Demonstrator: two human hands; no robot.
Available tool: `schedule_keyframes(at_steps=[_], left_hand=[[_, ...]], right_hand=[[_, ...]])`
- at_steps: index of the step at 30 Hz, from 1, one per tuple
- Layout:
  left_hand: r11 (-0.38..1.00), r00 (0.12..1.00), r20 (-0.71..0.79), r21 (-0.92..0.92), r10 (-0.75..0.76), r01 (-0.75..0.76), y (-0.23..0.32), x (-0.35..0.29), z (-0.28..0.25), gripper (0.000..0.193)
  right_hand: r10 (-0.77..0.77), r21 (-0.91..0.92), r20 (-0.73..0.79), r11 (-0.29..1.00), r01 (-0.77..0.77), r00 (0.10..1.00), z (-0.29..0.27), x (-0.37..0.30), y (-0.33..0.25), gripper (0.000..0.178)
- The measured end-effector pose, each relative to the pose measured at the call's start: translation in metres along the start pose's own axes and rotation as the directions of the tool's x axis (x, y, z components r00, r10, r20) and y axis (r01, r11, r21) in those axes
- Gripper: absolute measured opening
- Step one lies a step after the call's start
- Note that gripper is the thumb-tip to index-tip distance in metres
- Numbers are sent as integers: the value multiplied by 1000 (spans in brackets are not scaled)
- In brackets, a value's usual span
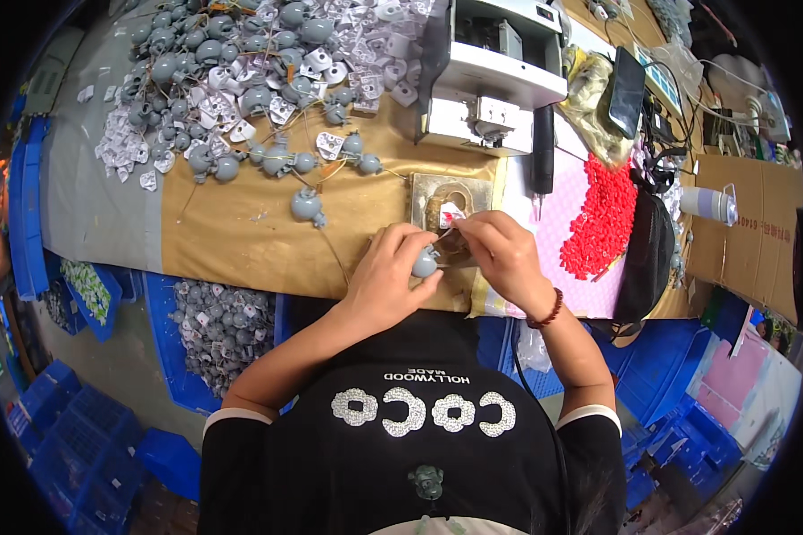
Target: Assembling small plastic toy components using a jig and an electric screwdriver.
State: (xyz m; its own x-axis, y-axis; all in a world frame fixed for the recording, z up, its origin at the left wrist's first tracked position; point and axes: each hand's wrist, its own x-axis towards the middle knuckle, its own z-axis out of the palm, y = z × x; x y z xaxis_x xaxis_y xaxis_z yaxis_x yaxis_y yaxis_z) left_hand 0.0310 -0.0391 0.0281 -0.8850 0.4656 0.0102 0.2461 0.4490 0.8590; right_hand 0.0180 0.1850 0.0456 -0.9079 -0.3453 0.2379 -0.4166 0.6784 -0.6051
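My left hand (384, 278) is closed around a small grey round plastic part (426, 262). Close beside it, my right hand (505, 257) pinches at the end of a thin strand (445, 234) that seems to run from the grey part; the fingertips hide the rest. Both hands are at the near side of a square fixture block (424, 190) with a rounded recess. A small white piece with a red bit (451, 214) sits in that recess, just beyond my right fingertips.
Grey round parts (212, 51) and white plastic pieces (120, 143) lie heaped at the far left. A white machine (495, 71) stands beyond the fixture, with a black pen-shaped screwdriver (542, 152) beside it. Small red pieces (598, 218) are piled right. Below the table's left edge is a filled blue bin (174, 361).
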Motion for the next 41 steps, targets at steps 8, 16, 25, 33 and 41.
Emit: schedule_keyframes(at_steps=[8,16,25,33,41], left_hand=[[982,997,-30,176,71,-64,-2,4,15,47],[958,999,4,282,53,-52,-5,6,16,52],[793,975,-36,588,218,-155,-2,24,38,60],[775,966,-37,606,256,-182,-7,28,39,49],[784,965,5,582,263,-217,-9,29,36,46]], right_hand=[[-118,-203,52,971,126,992,16,0,15,33],[-126,-305,288,928,215,949,5,2,8,38],[-177,-171,138,965,200,974,10,-13,26,41],[121,197,67,972,-132,990,-53,-23,72,34],[283,158,-45,949,-273,958,-1,-45,88,31]])
